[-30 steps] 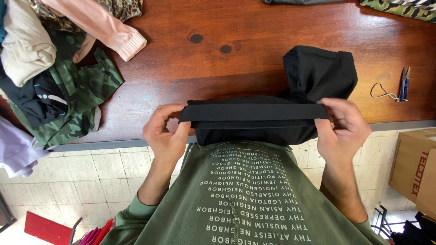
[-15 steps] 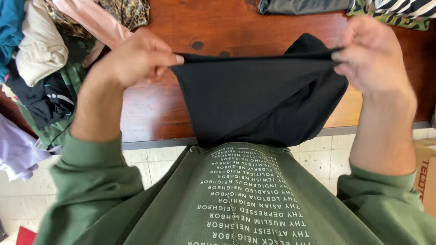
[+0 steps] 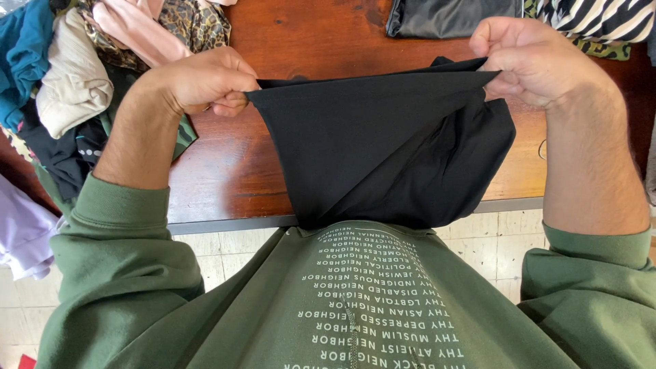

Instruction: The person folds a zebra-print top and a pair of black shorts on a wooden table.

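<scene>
While the left hand [image 3: 198,82] and the right hand [image 3: 529,58] each pinch a top corner, the black cloth [image 3: 383,150] hangs stretched above the counter [image 3: 232,171]. It looks loose and not folded flat yet. A pile of clothes [image 3: 75,89] waits at the left.

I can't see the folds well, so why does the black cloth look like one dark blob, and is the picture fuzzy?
Head view: sharp, not fuzzy; the black cloth soaks up light, so its folds barely show. Left hand and right hand are evenly lit. The wooden table shows a soft sheen, and edges bend slightly from the wide lens.
</scene>
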